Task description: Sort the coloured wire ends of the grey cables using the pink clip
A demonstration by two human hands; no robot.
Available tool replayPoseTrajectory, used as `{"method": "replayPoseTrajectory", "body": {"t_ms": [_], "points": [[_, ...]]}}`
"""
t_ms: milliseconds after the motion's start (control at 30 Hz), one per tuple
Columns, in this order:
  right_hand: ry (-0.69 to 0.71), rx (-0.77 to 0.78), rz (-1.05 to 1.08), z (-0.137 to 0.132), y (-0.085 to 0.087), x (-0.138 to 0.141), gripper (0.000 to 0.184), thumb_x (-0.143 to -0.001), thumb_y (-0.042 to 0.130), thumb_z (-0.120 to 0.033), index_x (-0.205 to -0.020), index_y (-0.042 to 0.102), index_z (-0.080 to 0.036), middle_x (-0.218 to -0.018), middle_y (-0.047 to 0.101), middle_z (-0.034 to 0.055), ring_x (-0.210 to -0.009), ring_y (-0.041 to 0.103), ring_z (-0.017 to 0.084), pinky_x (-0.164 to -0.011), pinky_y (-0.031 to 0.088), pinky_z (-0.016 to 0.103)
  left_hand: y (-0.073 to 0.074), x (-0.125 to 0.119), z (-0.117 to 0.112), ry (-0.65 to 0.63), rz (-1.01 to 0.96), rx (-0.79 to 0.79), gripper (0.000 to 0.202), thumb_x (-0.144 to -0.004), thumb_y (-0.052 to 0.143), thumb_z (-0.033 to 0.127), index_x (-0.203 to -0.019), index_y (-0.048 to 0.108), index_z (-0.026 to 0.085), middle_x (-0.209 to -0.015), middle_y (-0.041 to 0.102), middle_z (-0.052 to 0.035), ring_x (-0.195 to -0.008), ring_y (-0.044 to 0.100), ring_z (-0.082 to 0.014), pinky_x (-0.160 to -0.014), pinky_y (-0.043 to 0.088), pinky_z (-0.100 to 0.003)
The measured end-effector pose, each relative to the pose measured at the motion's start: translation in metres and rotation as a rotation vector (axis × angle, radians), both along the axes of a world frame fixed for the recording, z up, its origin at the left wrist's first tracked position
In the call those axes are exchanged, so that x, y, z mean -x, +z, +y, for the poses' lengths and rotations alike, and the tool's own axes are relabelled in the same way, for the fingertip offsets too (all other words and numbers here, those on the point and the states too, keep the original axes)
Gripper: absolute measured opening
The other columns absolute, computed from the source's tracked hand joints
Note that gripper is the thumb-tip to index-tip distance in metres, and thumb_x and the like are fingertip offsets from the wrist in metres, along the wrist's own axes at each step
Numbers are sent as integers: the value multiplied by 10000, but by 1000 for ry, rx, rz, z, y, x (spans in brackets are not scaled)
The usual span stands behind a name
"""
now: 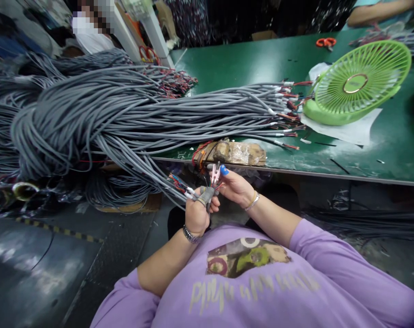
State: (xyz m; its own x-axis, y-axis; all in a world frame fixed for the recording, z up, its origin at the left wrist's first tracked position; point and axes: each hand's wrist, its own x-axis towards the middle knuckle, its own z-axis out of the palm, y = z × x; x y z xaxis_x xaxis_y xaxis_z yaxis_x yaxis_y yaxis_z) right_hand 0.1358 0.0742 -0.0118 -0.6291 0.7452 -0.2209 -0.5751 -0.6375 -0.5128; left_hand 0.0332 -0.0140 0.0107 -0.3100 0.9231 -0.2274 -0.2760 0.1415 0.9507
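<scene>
At the front edge of the table, my left hand [197, 214] is closed around the end of a grey cable [190, 195]. Grey wrapping covers its thumb. Thin coloured wires [177, 183] fan out beside that hand. Touching it from the right, my right hand [239, 187] pinches a small pale pink clip-like tool [214, 175] over fine wires. A blue cover [224, 170] sits on one of its fingertips. The fingers partly hide the tool's lower end and the wires there.
A large bundle of grey cables [131, 114] lies along the green table [241, 59]. A taped wooden block [243, 152] sits at the near edge. Right of it are a green fan [355, 84] and paper [354, 130]. Orange-handled scissors [326, 43] lie behind; a co-worker's arm [381, 12] is beyond.
</scene>
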Motion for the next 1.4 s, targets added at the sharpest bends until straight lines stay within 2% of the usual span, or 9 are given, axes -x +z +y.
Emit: {"method": "replayPoseTrajectory", "body": {"t_ms": [300, 467, 633, 733, 933, 1133, 1200, 1300, 1400], "points": [[22, 66, 10, -3, 2, -1, 221, -902, 595, -375, -859, 680, -176, -764, 665, 24, -664, 568, 127, -615, 460, 238, -2, 0, -6, 10, -2, -5, 337, -720, 702, 459, -640, 563, 163, -488, 603, 13, -359, 511, -70, -353, 326, -159], [65, 117, 60, -5, 1, -7, 327, -913, 542, -486, -887, 672, -187, -818, 674, 32, -711, 596, 134, -636, 483, 241, -3, 3, -12, -1, 0, -18, 330, -742, 688, 460, -652, 573, 164, -499, 602, 15, -374, 516, -73, -362, 341, -166], [270, 8, -39, -4, -5, -22, 453, -819, 618, -594, -858, 669, -146, -806, 667, 46, -668, 606, 124, -592, 506, 229, -11, 9, -19, -25, 28, -57, 310, -784, 672, 446, -682, 599, 162, -531, 620, 13, -397, 528, -73, -383, 357, -171], [381, -100, -164, -3, -3, -29, 433, -743, 721, -546, -831, 667, -126, -752, 657, 44, -625, 588, 109, -560, 502, 214, -15, 11, -21, -66, 85, -80, 306, -803, 667, 426, -668, 607, 158, -540, 624, 11, -404, 533, -70, -388, 354, -168], [374, -324, -306, 0, 11, -32, 249, -634, 804, -269, -702, 619, -115, -606, 617, -4, -528, 529, 74, -523, 440, 191, -17, 14, -21, -204, 231, -64, 310, -832, 644, 405, -649, 617, 156, -557, 643, -5, -431, 566, -79, -412, 384, -168], [464, -569, -392, -8, 16, -32, 175, -651, 770, -217, -673, 642, -99, -609, 622, -11, -556, 528, 80, -550, 432, 199, -16, 19, -19, -597, 327, 144, 363, -810, 656, 447, -625, 671, 134, -543, 670, -75, -448, 614, -137, -452, 478, -217], [415, -575, -400, -10, 15, -33, 204, -668, 776, -260, -705, 650, -104, -616, 619, -13, -559, 526, 81, -550, 439, 200, -15, 19, -19, -569, 293, 163, 389, -807, 651, 465, -608, 674, 131, -538, 671, -83, -445, 618, -142, -456, 487, -224], [257, -477, -383, -11, 10, -38, 309, -697, 772, -391, -787, 656, -119, -705, 650, 14, -602, 556, 90, -566, 472, 210, -13, 18, -19, -403, 184, 145, 380, -766, 683, 488, -631, 666, 132, -553, 683, -73, -443, 624, -142, -446, 487, -223], [199, -382, -361, -18, 1, -44, 413, -671, 784, -474, -871, 660, -134, -821, 665, 40, -648, 572, 99, -574, 498, 225, -10, 15, -19, -252, 100, 101, 378, -728, 709, 505, -692, 664, 132, -552, 684, -54, -429, 620, -139, -429, 484, -222]]}}
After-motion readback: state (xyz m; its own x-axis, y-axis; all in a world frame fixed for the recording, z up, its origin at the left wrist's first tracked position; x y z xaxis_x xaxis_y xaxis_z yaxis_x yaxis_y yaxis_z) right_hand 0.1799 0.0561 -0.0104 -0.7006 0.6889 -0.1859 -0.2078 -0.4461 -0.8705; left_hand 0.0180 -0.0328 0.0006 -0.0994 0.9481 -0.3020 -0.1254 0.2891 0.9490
